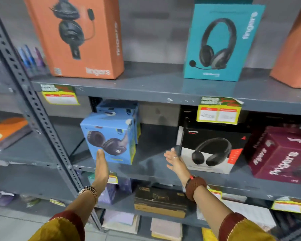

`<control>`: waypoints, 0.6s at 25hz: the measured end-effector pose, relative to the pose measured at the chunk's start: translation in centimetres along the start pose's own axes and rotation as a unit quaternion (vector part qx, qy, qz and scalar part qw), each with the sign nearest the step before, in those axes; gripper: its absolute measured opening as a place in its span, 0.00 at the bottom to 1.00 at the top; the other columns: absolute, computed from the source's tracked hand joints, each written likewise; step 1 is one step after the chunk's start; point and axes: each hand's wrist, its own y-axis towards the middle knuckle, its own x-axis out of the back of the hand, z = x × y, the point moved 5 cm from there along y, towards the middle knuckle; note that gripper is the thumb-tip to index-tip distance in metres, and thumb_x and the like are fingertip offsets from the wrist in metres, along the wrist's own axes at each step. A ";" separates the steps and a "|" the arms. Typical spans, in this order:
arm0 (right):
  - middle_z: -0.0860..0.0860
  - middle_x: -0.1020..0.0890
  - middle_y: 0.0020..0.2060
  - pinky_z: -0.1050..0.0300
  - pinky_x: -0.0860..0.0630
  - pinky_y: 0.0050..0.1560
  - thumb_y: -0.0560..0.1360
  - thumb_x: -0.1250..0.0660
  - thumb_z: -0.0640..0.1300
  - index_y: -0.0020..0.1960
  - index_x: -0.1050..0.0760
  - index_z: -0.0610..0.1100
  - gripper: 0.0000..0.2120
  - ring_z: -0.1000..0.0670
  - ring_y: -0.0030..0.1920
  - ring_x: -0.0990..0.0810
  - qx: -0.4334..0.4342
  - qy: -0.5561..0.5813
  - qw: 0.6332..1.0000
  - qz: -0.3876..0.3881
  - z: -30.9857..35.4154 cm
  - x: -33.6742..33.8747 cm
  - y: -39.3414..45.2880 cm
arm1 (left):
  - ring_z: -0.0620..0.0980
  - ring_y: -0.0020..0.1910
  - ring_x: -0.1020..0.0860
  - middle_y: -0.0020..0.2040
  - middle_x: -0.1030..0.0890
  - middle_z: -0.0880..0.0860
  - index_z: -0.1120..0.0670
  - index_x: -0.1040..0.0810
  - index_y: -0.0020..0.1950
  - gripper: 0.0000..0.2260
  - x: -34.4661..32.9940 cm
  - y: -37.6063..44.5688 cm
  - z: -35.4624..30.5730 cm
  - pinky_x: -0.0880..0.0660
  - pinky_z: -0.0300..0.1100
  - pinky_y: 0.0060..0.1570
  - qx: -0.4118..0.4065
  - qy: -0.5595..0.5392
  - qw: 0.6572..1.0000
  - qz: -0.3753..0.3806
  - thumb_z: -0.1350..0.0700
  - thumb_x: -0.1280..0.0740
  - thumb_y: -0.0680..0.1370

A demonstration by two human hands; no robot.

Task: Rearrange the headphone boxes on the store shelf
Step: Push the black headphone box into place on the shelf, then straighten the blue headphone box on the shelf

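A grey metal store shelf unit [146, 87] with perforated uprights carries headphone boxes on two levels. On the upper level stand a tall orange cardboard headphone box [80, 37] at left, a teal cardboard headphone box [221, 44] right of centre, and part of another orange box [292, 54] at the right edge; all three lean back slightly. On the middle level, a light blue cardboard headphone box [109, 141] stands at left with a second blue box [118, 108] directly behind it. Well apart to the right, across a bare stretch of shelf, sits a black-and-white headphone box [210, 150], and just beside that a maroon box [281, 153] turned at an angle. The left hand [101, 164], with a metal watch at the wrist, is extended flat with fingers straight, its fingertips touching or just short of the lower front face of the light blue box; it grasps nothing. The right hand [174, 159], with a ring on one finger and a brown beaded bracelet at the wrist, is spread and loose, holding nothing, near the left edge of the black-and-white box; whether it touches cannot be determined. Yellow price labels [219, 112] hang from the shelf edges. Lower levels hold assorted flat packs, blurred.
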 end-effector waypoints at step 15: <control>0.53 0.43 0.77 0.51 0.42 0.75 0.78 0.53 0.62 0.77 0.46 0.55 0.28 0.50 0.77 0.43 0.047 0.089 0.994 -0.042 0.1 -17.1 5.2 | 0.53 0.70 0.32 0.66 0.29 0.48 0.46 0.36 0.70 0.28 8.1 6.1 -8.6 0.38 0.50 0.69 0.007 -0.004 0.989 0.146 0.37 0.60 0.77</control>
